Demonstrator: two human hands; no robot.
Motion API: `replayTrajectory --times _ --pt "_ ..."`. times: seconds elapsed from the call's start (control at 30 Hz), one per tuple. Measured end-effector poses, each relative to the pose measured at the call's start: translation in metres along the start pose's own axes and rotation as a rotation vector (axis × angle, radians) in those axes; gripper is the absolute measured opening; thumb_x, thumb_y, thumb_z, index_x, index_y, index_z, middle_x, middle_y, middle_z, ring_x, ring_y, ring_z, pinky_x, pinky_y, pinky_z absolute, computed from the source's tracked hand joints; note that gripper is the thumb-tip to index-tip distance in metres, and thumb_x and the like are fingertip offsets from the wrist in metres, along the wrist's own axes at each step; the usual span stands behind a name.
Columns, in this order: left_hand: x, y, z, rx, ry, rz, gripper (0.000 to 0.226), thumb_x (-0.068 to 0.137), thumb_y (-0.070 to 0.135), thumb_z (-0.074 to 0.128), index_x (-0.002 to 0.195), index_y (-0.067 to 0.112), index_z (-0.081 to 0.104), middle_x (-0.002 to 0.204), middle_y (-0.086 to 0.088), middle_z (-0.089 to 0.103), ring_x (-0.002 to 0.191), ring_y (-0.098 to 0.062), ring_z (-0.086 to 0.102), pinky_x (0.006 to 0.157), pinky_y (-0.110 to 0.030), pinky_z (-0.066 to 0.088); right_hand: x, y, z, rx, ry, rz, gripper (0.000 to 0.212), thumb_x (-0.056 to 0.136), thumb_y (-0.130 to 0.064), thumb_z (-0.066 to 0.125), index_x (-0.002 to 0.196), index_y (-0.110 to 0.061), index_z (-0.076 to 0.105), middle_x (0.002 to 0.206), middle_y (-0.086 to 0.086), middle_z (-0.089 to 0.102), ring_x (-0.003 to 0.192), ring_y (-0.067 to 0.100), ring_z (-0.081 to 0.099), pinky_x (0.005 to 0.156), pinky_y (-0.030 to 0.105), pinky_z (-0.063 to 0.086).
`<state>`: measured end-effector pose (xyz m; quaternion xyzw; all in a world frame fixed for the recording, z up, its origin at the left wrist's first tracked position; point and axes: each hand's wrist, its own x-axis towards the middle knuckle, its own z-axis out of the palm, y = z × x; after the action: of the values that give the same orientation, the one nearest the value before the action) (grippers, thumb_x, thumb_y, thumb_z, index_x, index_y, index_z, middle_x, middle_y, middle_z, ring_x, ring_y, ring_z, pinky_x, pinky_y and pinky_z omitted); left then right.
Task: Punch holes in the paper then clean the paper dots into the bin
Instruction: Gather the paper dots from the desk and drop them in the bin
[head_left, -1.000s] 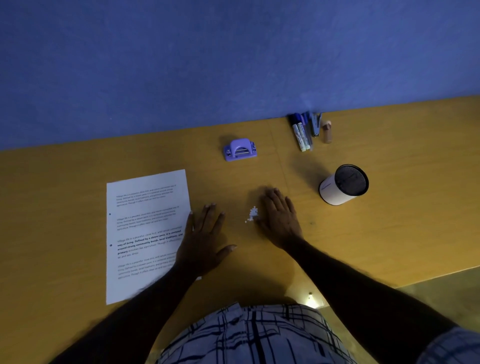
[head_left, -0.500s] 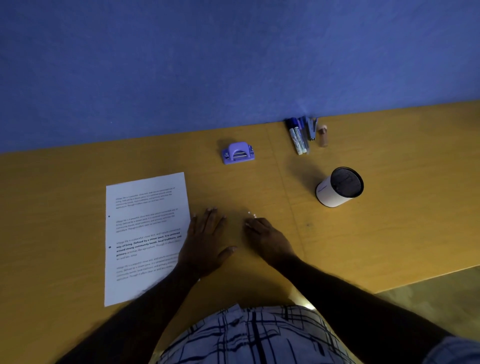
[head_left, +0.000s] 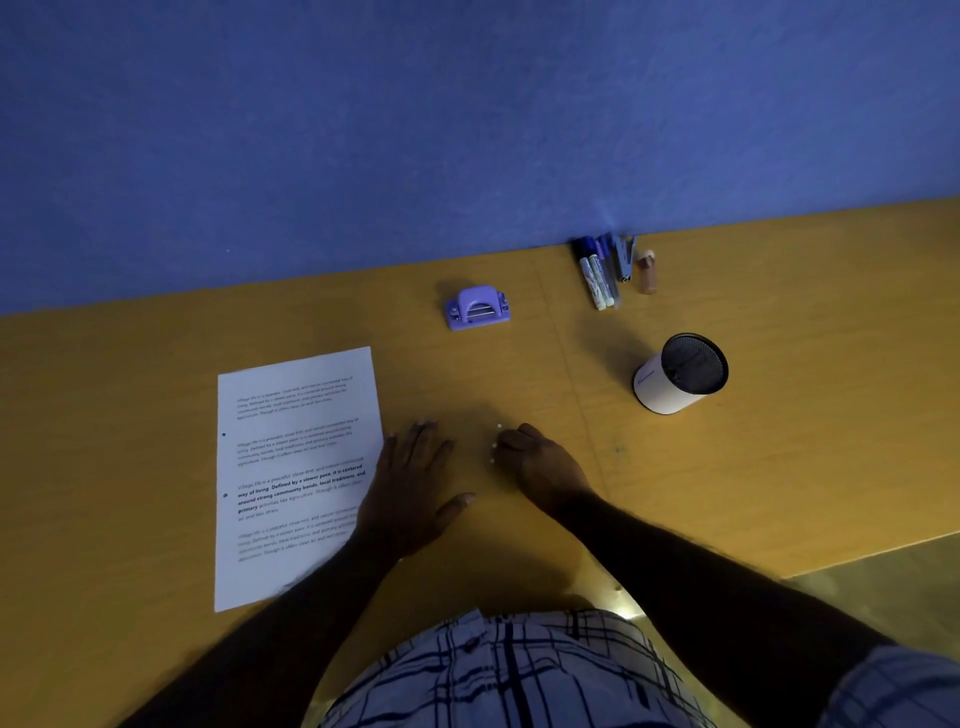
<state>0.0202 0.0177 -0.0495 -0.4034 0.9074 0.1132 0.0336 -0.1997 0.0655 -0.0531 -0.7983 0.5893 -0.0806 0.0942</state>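
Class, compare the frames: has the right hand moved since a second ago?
Yes. The right hand has drawn back toward the person, curling over the paper dots, away from the bin.

The broad yellow-brown wooden surface (head_left: 753, 467) shows a faint grain and a smooth, low-sheen finish. The white rectangular paper sheet (head_left: 291, 467) printed with black text looks matt and flat. The small lilac hole punch (head_left: 477, 306) appears to be smooth moulded plastic with a soft gloss. The white cylindrical bin (head_left: 670, 387) has a smooth matt wall and a dark, finely textured inside. The markers (head_left: 597, 273) by the wall look like glossy plastic. The blue wall (head_left: 415, 130) is matt and slightly rough. The person's checked garment (head_left: 519, 670) is woven cloth.
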Motion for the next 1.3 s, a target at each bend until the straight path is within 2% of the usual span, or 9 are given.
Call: replayTrajectory --times 0.17,0.3,0.37,0.47,0.67,0.9,1.07,1.17,1.3 --pt "0.004 0.002 -0.002 -0.018 -0.001 0.007 0.084 0.085 0.072 0.028 0.144 0.014 0.041 0.156 -0.016 0.03 0.146 -0.034 0.023 0.116 -0.054 0.017 0.01 -0.001 -0.001 0.231 0.05 0.249 0.021 0.089 -0.005 0.061 0.104 -0.012 0.073 0.116 0.006 0.069 0.109 0.022 0.061 0.092 0.026 0.045" --pt "0.005 0.007 -0.005 -0.025 0.012 0.019 0.083 0.086 0.071 0.027 0.144 0.013 0.041 0.156 -0.015 0.029 0.146 -0.033 0.023 0.117 -0.055 0.018 0.008 0.005 -0.012 0.674 0.192 0.605 0.018 0.084 -0.003 0.068 0.1 -0.007 0.077 0.099 -0.001 0.073 0.084 -0.002 0.065 0.075 -0.001 0.039" --pt "0.006 0.011 -0.006 -0.028 0.014 0.032 0.083 0.086 0.07 0.027 0.144 0.013 0.04 0.156 -0.015 0.03 0.146 -0.032 0.023 0.118 -0.053 0.017 0.005 0.007 -0.016 0.992 0.228 0.797 0.02 0.081 0.0 0.07 0.099 -0.008 0.077 0.094 -0.004 0.072 0.078 -0.007 0.065 0.072 0.004 0.045" --pt "0.007 0.021 -0.007 -0.058 0.018 0.045 0.079 0.089 0.068 0.032 0.146 0.014 0.037 0.157 -0.013 0.028 0.146 -0.029 0.023 0.119 -0.049 0.014 0.0 0.005 -0.023 1.533 0.326 1.002 0.019 0.08 0.006 0.07 0.097 -0.004 0.074 0.096 0.007 0.074 0.083 0.009 0.07 0.073 0.019 0.055" --pt "0.022 0.05 -0.018 -0.217 0.062 0.028 0.072 0.091 0.059 0.046 0.146 0.014 0.037 0.155 -0.011 0.031 0.143 -0.029 0.03 0.118 -0.047 0.022 -0.014 0.007 -0.044 2.121 0.432 1.079 0.016 0.089 0.01 0.057 0.096 0.002 0.069 0.09 0.01 0.073 0.092 0.019 0.067 0.07 0.019 0.058" --pt "0.05 0.079 -0.028 -0.214 0.12 0.137 0.067 0.09 0.058 0.048 0.14 0.013 0.045 0.151 -0.01 0.038 0.138 -0.028 0.038 0.113 -0.046 0.033 -0.036 0.028 -0.089 2.338 0.544 0.975 0.018 0.093 0.007 0.052 0.1 0.002 0.067 0.087 0.011 0.072 0.079 0.016 0.072 0.071 0.02 0.059" --pt "0.067 0.099 -0.028 -0.198 0.12 0.174 0.068 0.088 0.059 0.044 0.137 0.013 0.048 0.145 -0.012 0.045 0.132 -0.03 0.046 0.108 -0.048 0.039 -0.052 0.064 -0.127 2.375 0.769 0.891 0.02 0.095 0.006 0.048 0.098 -0.002 0.065 0.085 0.008 0.069 0.075 0.013 0.071 0.07 0.019 0.059" --pt "0.073 0.108 -0.025 -0.202 0.12 0.188 0.065 0.087 0.057 0.048 0.135 0.013 0.051 0.143 -0.013 0.048 0.13 -0.03 0.048 0.107 -0.048 0.041 -0.064 0.094 -0.144 2.269 0.884 0.846 0.02 0.095 0.006 0.047 0.103 0.0 0.065 0.088 0.009 0.071 0.076 0.011 0.072 0.074 0.019 0.059" --pt "0.078 0.113 -0.023 -0.179 0.105 0.181 0.067 0.087 0.059 0.044 0.134 0.011 0.053 0.142 -0.014 0.049 0.128 -0.031 0.05 0.105 -0.05 0.043 -0.077 0.128 -0.153 1.952 0.875 0.829 0.022 0.095 0.008 0.048 0.103 -0.001 0.066 0.089 0.003 0.075 0.083 0.009 0.071 0.078 0.017 0.057"
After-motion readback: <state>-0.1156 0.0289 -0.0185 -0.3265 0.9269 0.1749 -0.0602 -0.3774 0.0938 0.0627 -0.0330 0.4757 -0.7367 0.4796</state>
